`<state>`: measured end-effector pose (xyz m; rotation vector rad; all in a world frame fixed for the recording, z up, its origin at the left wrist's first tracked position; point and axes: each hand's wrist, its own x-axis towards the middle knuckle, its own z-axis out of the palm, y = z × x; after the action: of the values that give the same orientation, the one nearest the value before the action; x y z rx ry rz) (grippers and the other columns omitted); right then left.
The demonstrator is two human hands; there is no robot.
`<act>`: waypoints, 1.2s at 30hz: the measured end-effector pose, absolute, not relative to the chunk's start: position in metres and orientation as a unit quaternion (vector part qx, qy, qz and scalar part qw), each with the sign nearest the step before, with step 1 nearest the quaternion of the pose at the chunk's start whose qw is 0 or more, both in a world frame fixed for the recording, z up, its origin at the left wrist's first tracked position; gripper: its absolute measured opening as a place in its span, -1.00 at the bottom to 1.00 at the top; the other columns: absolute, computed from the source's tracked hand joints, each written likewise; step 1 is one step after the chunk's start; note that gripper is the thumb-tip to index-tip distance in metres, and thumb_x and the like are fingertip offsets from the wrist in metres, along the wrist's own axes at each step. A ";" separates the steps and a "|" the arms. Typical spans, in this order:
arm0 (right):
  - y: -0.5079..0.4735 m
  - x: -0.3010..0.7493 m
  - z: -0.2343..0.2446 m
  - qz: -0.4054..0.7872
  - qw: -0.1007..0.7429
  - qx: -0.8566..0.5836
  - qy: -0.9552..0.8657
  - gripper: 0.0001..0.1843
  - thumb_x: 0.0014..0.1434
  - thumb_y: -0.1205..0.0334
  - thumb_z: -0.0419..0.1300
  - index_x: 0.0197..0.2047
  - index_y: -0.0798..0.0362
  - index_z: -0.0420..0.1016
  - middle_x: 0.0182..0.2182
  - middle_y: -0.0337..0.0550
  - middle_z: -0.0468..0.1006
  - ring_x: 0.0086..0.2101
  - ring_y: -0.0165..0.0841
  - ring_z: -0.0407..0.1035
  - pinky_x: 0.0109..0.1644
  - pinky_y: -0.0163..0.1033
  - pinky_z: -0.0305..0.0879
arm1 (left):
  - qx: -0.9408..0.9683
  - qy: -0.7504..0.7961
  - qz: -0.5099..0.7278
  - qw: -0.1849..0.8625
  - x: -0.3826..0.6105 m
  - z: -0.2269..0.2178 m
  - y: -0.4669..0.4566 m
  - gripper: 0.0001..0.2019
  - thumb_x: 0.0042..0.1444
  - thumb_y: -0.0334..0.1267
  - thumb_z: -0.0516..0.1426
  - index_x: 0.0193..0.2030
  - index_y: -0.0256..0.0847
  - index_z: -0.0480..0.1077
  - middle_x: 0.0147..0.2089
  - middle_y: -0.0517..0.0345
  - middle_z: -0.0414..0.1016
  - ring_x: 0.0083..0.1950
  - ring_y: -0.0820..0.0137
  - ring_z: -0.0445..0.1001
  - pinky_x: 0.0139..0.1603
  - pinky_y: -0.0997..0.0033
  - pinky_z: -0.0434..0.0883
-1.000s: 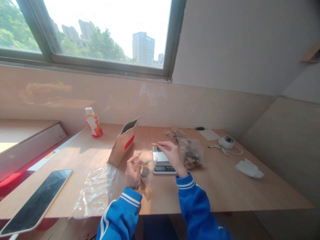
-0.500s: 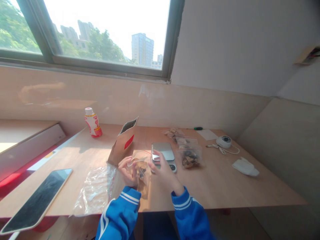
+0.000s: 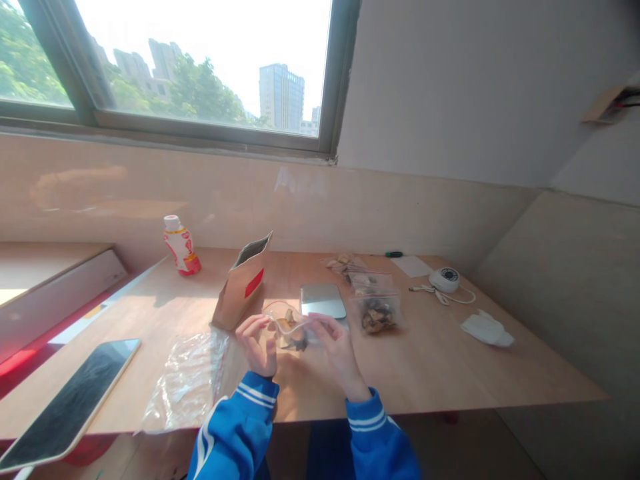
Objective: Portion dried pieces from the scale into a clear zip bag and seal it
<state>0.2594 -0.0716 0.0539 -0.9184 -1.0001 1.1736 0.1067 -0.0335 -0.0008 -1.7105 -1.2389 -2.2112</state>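
- Two hands work above the desk [image 3: 450, 360] in the head view: the left hand [image 3: 256, 345] and the right hand [image 3: 337, 353] are half closed, and each seems to pinch one edge at the mouth of a clear zip bag [image 3: 295, 331].
- This bag is held low between them, and dark dried pieces [image 3: 299, 341] lie inside it.
- If one hand loses its edge, the bag can drop and the pieces can spill out.
- A digital scale [image 3: 323, 301] stands just behind the bag, so a careless wrist can push it.
- A kraft paper pouch [image 3: 240, 290] stands near the left hand, and a bump can tip it over.
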 end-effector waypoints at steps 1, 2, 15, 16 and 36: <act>-0.075 0.267 0.054 0.511 0.637 -0.397 -0.419 -0.68 0.08 0.02 0.31 -0.18 0.05 0.59 -0.24 -0.08 0.65 -0.14 -0.21 0.51 0.06 -0.08 0.38 | -0.563 -0.418 -0.712 0.035 0.107 0.001 -0.034 -0.64 0.19 0.00 0.02 -0.05 -0.23 0.34 -0.06 -0.04 0.32 -0.03 0.24 0.39 -0.12 0.19 0.46; -0.077 0.275 0.052 0.513 0.647 -0.393 -0.405 -0.67 0.08 0.01 0.32 -0.17 0.04 0.59 -0.23 -0.08 0.66 -0.13 -0.21 0.51 0.08 -0.07 0.36 | -0.572 -0.428 -0.699 0.016 0.107 0.004 -0.034 -0.63 0.18 -0.03 0.04 -0.01 -0.24 0.33 -0.01 -0.08 0.33 0.02 0.22 0.38 -0.10 0.18 0.46; -0.080 0.283 0.008 0.478 0.621 -0.412 -0.464 -0.56 0.21 -0.11 0.13 -0.01 -0.01 0.56 -0.03 -0.03 0.59 -0.01 -0.14 0.47 0.16 -0.01 0.32 | -0.506 -0.508 -0.663 -0.213 0.115 0.001 -0.042 -0.74 0.19 -0.04 0.03 -0.22 -0.19 0.36 -0.44 0.18 0.51 -0.56 0.49 0.44 -0.53 0.48 0.45; -0.080 0.282 0.008 0.475 0.621 -0.413 -0.466 -0.55 0.22 -0.11 0.13 0.00 0.00 0.55 -0.04 -0.03 0.59 -0.03 -0.14 0.49 0.14 -0.01 0.34 | -0.523 -0.502 -0.656 -0.213 0.115 0.002 -0.043 -0.74 0.18 -0.03 0.05 -0.23 -0.19 0.36 -0.44 0.18 0.52 -0.56 0.49 0.44 -0.53 0.49 0.45; -0.080 0.296 -0.001 0.344 0.682 -0.551 -0.336 -0.49 0.05 -0.20 0.23 -0.21 0.11 0.55 -0.37 -0.09 0.61 -0.37 -0.25 0.46 -0.26 -0.22 0.36 | -0.566 -0.463 -0.520 -0.442 0.115 0.011 -0.037 -0.70 0.14 0.01 0.08 -0.18 -0.19 0.29 -0.50 0.32 0.39 -0.64 0.54 0.35 -0.69 0.59 0.25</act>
<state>0.2960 -0.0804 -0.0013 -1.2371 -0.7541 0.7719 0.1153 -0.0371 0.0106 -2.5603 -2.0932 -2.3518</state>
